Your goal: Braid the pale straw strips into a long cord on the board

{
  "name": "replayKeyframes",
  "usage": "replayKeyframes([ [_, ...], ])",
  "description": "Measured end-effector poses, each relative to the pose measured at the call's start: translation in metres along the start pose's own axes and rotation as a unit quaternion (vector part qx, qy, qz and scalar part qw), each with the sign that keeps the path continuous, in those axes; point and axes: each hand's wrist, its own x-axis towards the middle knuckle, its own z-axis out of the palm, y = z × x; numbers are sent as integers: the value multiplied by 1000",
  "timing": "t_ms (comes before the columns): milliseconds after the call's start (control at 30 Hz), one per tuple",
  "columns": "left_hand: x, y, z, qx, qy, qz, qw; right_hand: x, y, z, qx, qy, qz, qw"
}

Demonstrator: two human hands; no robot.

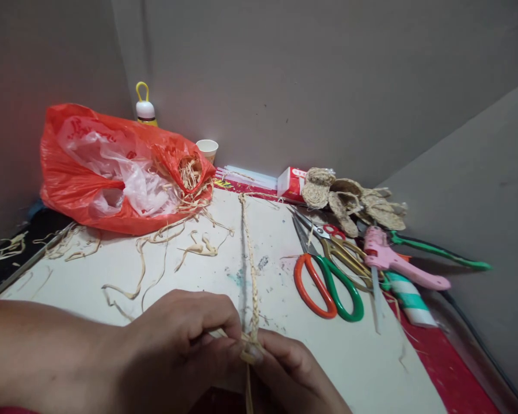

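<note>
A thin braid of pale straw [252,270] runs down the middle of the white board [207,213] toward me. Its near end is pinched between the fingertips of my left hand [190,339] and my right hand [289,368], which meet at the bottom centre. Loose strands hang below the fingers, out past the lower edge of the view. Both hands are closed on the straw, with the thumbs close together. The far end of the braid lies near the back edge of the board. Part of the strands is hidden behind my left fingers.
Left stands a red plastic bag [86,195] with straw spilling out; a paper cup [207,149] and yellow-handled bottle [145,109] are behind. Scissors with red and green handles [339,293], a pink glue gun [384,259] and woven straw pieces [349,198] lie right. Loose straw [140,270] litters the board.
</note>
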Motion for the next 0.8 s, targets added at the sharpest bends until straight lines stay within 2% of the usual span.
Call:
replayKeyframes([
  [167, 2, -7, 3, 131, 70, 111, 983, -1, 0, -3, -4, -28, -11, 1000],
  [233, 2, -10, 2, 165, 70, 157, 971, -1, 0, -2, 13, -34, -14, 999],
  [367, 7, -13, 4, 141, 83, 244, 956, -1, 0, 2, 33, -33, -42, 998],
  [433, 10, -14, 6, 115, 87, 257, 955, -1, 0, 3, 15, -26, -39, 999],
  [500, 12, -15, 8, 97, 53, 216, 970, -1, -1, 3, -2, -23, -37, 999],
  [600, 13, -15, 9, 76, -5, 91, 993, -2, -2, 2, -13, -14, -38, 999],
  [667, 12, -14, 9, 57, -37, 16, 998, -2, -3, 2, -29, -7, -21, 999],
  [800, 9, -13, 7, -3, -67, -49, 997, -1, -2, 3, -31, -3, -28, 999],
])
